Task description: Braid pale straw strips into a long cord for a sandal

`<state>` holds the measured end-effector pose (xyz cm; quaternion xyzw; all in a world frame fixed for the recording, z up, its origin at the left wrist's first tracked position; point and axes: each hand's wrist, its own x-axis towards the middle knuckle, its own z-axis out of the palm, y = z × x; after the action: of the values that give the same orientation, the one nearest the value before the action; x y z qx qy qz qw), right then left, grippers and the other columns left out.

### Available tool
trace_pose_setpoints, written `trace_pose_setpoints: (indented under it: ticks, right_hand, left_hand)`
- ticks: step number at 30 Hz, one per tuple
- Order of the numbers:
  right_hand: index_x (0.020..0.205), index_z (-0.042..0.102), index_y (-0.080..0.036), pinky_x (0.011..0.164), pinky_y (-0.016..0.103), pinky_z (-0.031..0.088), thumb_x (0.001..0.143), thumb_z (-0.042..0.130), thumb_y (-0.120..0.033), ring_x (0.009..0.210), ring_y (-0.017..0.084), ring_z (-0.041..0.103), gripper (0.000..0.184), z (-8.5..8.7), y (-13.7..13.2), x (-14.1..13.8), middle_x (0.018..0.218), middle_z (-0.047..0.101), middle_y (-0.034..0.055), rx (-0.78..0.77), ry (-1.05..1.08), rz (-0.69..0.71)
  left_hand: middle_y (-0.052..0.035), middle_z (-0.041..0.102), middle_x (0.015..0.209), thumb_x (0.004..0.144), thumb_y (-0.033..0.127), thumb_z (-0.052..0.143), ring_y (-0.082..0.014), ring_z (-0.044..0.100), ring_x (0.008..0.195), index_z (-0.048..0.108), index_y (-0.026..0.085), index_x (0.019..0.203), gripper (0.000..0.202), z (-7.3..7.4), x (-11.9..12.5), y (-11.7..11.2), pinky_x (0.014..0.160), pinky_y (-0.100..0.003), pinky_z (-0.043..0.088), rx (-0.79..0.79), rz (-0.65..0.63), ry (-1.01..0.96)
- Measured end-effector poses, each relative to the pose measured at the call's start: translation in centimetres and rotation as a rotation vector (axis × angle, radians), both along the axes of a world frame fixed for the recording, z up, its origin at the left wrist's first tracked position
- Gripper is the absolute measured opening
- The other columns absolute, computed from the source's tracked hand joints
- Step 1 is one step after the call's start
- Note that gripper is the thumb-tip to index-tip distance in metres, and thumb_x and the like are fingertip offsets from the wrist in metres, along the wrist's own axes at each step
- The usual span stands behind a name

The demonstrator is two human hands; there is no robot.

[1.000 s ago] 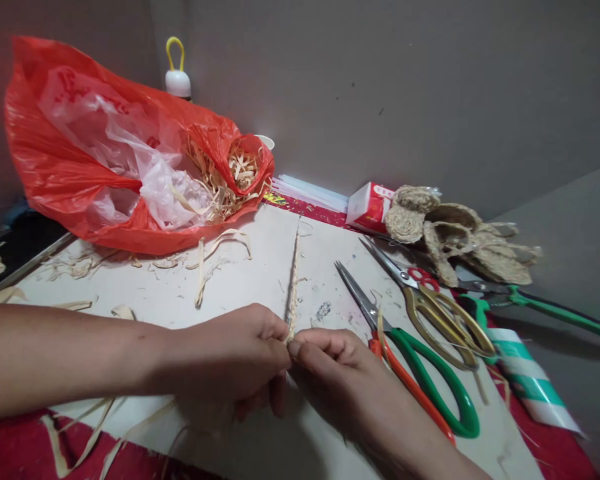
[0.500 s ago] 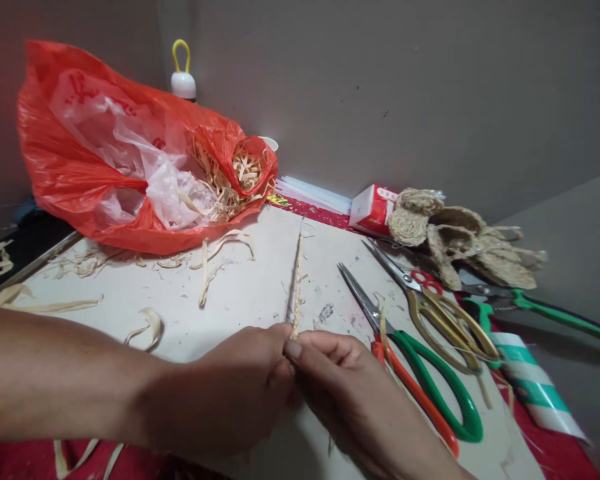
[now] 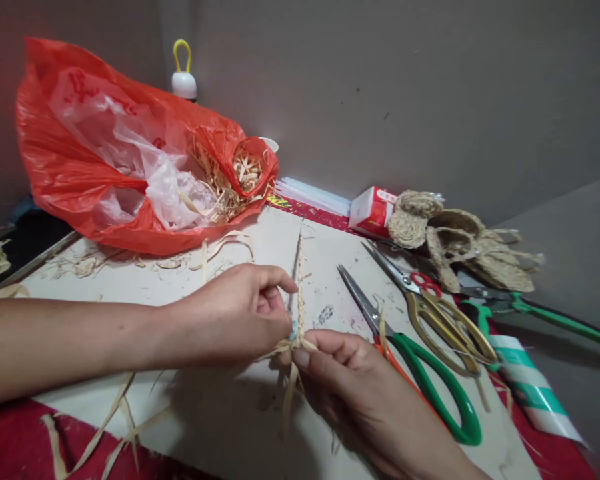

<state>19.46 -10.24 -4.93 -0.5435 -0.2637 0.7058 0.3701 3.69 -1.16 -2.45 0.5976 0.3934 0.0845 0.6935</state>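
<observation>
A thin pale straw braid [image 3: 301, 300] stands out forward from my hands over the white board, with loose strips splayed at its near end. My right hand [image 3: 360, 387] pinches this near end between thumb and fingers. Just left of the braid is my left hand [image 3: 245, 310], its index finger bent toward the braid and its other fingers curled in. What these curled fingers hold, if anything, is hidden; a strip end shows below them. A slim dark rod or needle [image 3: 297, 267] runs along the braid, with a light blue bit near its base.
A red plastic bag [image 3: 90, 223] of straw lies at the back left. To the right are green-and-orange-handled scissors [image 3: 405, 353], gold-handled scissors [image 3: 445, 320], green-handled pliers [image 3: 545, 310], a red-white box [image 3: 373, 210], woven straw pieces [image 3: 455, 233] and a striped roll [image 3: 535, 387].
My left hand has come away from the pinch beside my right hand and moved up and left. The braid's near end with splayed strips now shows. My right hand stays almost in place.
</observation>
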Motion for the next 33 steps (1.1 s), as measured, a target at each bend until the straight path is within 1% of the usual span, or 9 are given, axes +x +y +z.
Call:
trace_pose_setpoints:
  ticks: [4,7,11,16,18,22,27,30,33]
  right_hand:
    - [0.061,0.062,-0.014,0.041,0.019,0.018,0.067,0.077,-0.036,0.041,0.004,0.018,0.028,0.2,0.3,-0.2,0.045,0.034,-0.0085,-0.011,0.046,0.025]
    - [0.061,0.061,-0.015,0.043,0.018,0.024,0.071,0.075,-0.033,0.042,0.005,0.023,0.024,0.3,0.3,-0.2,0.048,0.039,-0.0071,-0.016,0.100,0.055]
    - [0.065,0.061,-0.015,0.044,0.017,0.025,0.071,0.075,-0.029,0.042,0.004,0.027,0.020,0.1,0.2,0.3,0.050,0.042,-0.0072,-0.031,0.102,0.054]
    - [0.071,0.059,-0.014,0.046,0.017,0.024,0.075,0.071,-0.033,0.045,0.004,0.031,0.022,-0.2,0.1,0.8,0.054,0.045,-0.0064,-0.009,0.062,0.116]
    - [0.070,0.059,-0.014,0.046,0.017,0.024,0.075,0.070,-0.038,0.046,0.004,0.029,0.027,-0.1,0.2,0.9,0.053,0.043,-0.0067,0.015,-0.008,0.149]
    - [0.071,0.058,-0.015,0.049,0.020,0.026,0.075,0.068,-0.047,0.050,0.007,0.033,0.034,0.0,0.4,0.9,0.057,0.043,-0.0049,0.043,-0.119,0.196]
    - [0.071,0.057,-0.016,0.051,0.021,0.026,0.078,0.066,-0.045,0.052,0.008,0.031,0.031,0.0,0.2,0.8,0.058,0.041,-0.0046,0.072,-0.172,0.212]
    - [0.075,0.059,-0.017,0.049,0.022,0.022,0.081,0.063,-0.041,0.051,0.008,0.027,0.026,0.0,0.0,0.7,0.059,0.041,-0.0046,0.058,-0.219,0.243]
    - [0.080,0.061,-0.018,0.051,0.022,0.024,0.085,0.058,-0.035,0.055,0.009,0.029,0.018,0.0,-0.1,0.6,0.063,0.044,-0.0033,0.162,-0.347,0.281]
  left_hand:
    - [0.0063,0.053,0.061,0.071,0.023,0.058,-0.0061,0.045,0.047,0.048,0.018,0.090,0.022,-1.6,0.4,-0.7,0.046,-0.018,0.032,-0.260,-0.148,-0.090]
    - [0.0074,0.046,0.058,0.076,0.032,0.056,-0.0046,0.037,0.044,0.047,0.019,0.078,0.016,-2.3,0.1,-1.3,0.044,-0.018,0.029,-0.344,-0.156,-0.147]
    - [0.0090,0.036,0.049,0.079,0.031,0.051,-0.0053,0.027,0.041,0.050,0.018,0.075,0.013,-2.1,-0.2,-1.0,0.039,-0.019,0.020,-0.212,-0.189,-0.093]
    - [0.0063,0.043,0.053,0.076,0.024,0.045,-0.0062,0.034,0.046,0.058,0.017,0.072,0.016,-1.9,-0.1,-0.2,0.041,-0.018,0.026,0.118,-0.285,0.022]
    - [0.0060,0.043,0.052,0.075,0.024,0.045,-0.0064,0.034,0.047,0.058,0.016,0.068,0.017,-1.9,0.0,0.0,0.043,-0.018,0.027,0.161,-0.306,0.048]
    - [0.0062,0.040,0.048,0.076,0.029,0.044,-0.0069,0.030,0.042,0.057,0.016,0.066,0.020,-2.1,0.2,0.4,0.040,-0.020,0.022,0.030,-0.287,0.055]
    - [0.0024,0.054,0.056,0.071,0.028,0.053,-0.0060,0.037,0.047,0.063,0.013,0.064,0.019,-2.0,0.3,1.1,0.045,-0.020,0.027,-0.055,-0.333,-0.042]
    - [0.0073,0.038,0.042,0.071,0.033,0.056,-0.0056,0.023,0.036,0.063,0.015,0.065,0.021,-1.9,0.3,1.4,0.037,-0.022,0.017,-0.154,-0.349,0.028]
    - [0.0089,0.029,0.036,0.072,0.030,0.051,-0.0063,0.019,0.033,0.059,0.016,0.061,0.019,-1.7,0.2,1.5,0.033,-0.022,0.016,-0.313,-0.353,0.047]
